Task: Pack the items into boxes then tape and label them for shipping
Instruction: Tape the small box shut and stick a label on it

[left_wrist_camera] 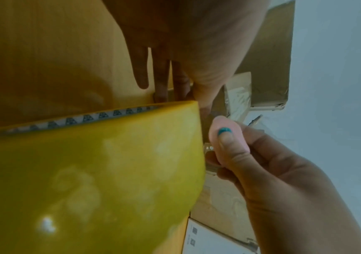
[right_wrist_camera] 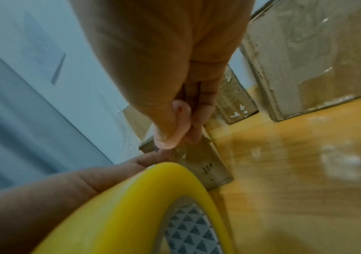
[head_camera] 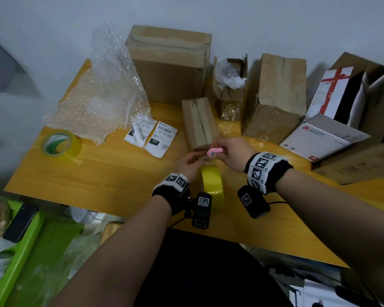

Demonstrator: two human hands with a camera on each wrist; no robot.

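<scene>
Tape roll (head_camera: 212, 187) bright yellow, core printed grey-and-white triangle pattern. Second roll (head_camera: 61, 144) paler yellow, green-and-white core. Cutter (head_camera: 215, 151) pink with teal bit. Surface (head_camera: 111, 171) orange-yellow woodgrain. Boxes (head_camera: 171, 63) plain brown cardboard, one white box (head_camera: 329, 91) with red ribbon cross and black side. Labels (head_camera: 161, 138) white, black barcodes. Wristbands (head_camera: 264, 170) black with black-white square markers. Bin (head_camera: 20, 258) lime green.

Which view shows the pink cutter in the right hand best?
The left wrist view: the pink cutter faces the camera, pinched in the right hand. The head view shows it small and far; the right wrist view shows only a sliver behind the thumb.
</scene>
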